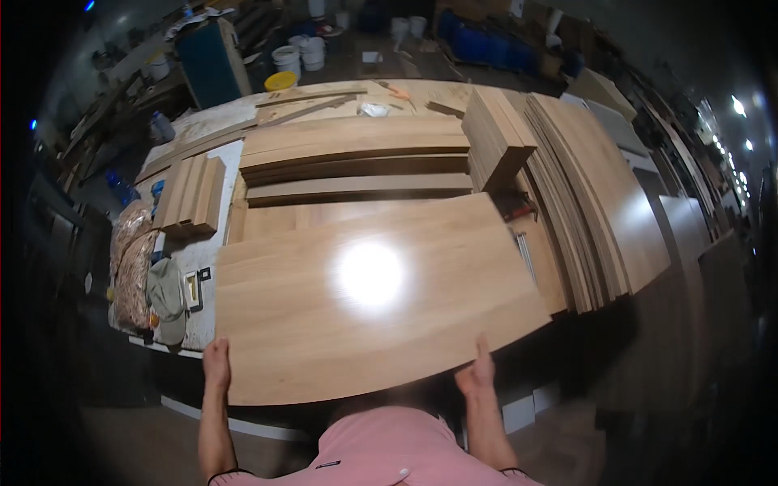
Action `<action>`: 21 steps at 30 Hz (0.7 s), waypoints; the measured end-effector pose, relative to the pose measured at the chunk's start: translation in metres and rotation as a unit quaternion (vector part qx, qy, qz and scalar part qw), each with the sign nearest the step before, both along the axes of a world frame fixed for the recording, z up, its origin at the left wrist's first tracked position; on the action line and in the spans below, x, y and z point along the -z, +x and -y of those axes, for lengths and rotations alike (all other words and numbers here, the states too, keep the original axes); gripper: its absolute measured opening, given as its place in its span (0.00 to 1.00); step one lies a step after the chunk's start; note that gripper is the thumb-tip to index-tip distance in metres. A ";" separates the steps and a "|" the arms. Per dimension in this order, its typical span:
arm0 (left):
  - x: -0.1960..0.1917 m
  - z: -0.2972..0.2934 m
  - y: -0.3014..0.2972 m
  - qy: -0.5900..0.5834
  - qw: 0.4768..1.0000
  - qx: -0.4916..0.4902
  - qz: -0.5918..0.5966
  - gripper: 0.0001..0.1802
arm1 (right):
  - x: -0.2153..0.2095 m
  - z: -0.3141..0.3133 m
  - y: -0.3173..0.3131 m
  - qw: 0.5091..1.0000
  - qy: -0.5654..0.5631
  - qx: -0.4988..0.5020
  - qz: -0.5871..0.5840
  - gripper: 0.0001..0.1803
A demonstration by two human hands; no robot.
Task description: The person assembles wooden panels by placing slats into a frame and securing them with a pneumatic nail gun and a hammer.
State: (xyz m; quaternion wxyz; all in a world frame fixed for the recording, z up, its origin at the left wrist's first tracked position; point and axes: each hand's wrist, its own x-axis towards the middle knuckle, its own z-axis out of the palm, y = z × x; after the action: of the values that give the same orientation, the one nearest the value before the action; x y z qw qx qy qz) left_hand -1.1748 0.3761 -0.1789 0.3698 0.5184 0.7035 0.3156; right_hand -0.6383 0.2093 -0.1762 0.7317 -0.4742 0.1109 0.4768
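Observation:
A wide wood-grain panel (300,324) lies across the front of the workbench, tilted a little, with a bright glare in its middle. At its near left corner, my left hand (217,364) grips the edge. My right hand (478,371) holds the near edge farther right, thumb on top and the other fingers mostly hidden beneath. Behind the panel, long boards (356,142) lie in a stack, and a narrow stack of boards (496,138) stands at their right end.
Large panels (600,194) lean in a row at the right. Left on the bench are short wood blocks (190,194), a grey-green cap (166,296) and a brown bundle (132,267). A red-handled tool (520,212) lies beyond the panel's right end. White buckets (287,61) stand behind the bench.

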 end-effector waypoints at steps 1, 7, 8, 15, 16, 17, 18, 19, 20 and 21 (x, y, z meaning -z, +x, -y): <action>-0.010 -0.008 -0.020 -0.010 1.000 -0.007 -0.020 0.23 | 0.020 -0.005 -0.014 0.999 0.009 -0.023 -0.034 0.27; -0.023 -0.050 -0.056 0.015 0.996 0.010 -0.092 0.23 | 0.082 -0.021 -0.070 0.982 -0.100 -0.144 -0.063 0.25; -0.017 -0.051 -0.054 0.008 0.997 0.003 -0.073 0.22 | 0.090 -0.014 -0.053 0.955 -0.147 -0.259 -0.007 0.26; 0.068 -0.092 -0.062 0.078 0.930 0.102 -0.344 0.32 | 0.061 -0.018 0.028 0.781 -0.270 -0.395 0.401 0.21; 0.076 -0.100 -0.056 0.034 0.951 0.120 -0.283 0.33 | 0.051 -0.034 0.038 0.762 -0.331 -0.314 0.459 0.16; 0.085 -0.106 -0.048 -0.010 0.966 0.136 -0.219 0.34 | 0.055 -0.047 0.047 0.714 -0.364 -0.239 0.549 0.15; 0.096 -0.106 -0.039 -0.029 0.959 0.106 -0.263 0.36 | 0.050 -0.066 0.056 0.710 -0.381 -0.230 0.546 0.18; 0.105 -0.104 -0.022 -0.046 0.948 0.076 -0.306 0.37 | 0.061 -0.075 0.069 0.686 -0.375 -0.231 0.580 0.26; 0.111 -0.101 -0.007 -0.062 0.935 0.046 -0.347 0.39 | 0.073 -0.081 0.077 0.658 -0.392 -0.226 0.601 0.29; 0.109 -0.103 0.010 -0.078 0.929 0.027 -0.360 0.40 | 0.083 -0.089 0.083 0.631 -0.408 -0.222 0.622 0.31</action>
State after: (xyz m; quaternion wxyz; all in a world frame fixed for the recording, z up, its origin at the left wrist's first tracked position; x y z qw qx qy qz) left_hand -1.1648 0.4786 -0.2880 0.1389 0.5856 0.7975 0.0420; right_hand -0.5550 0.2986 -0.2592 0.2310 -0.9188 -0.2957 0.1228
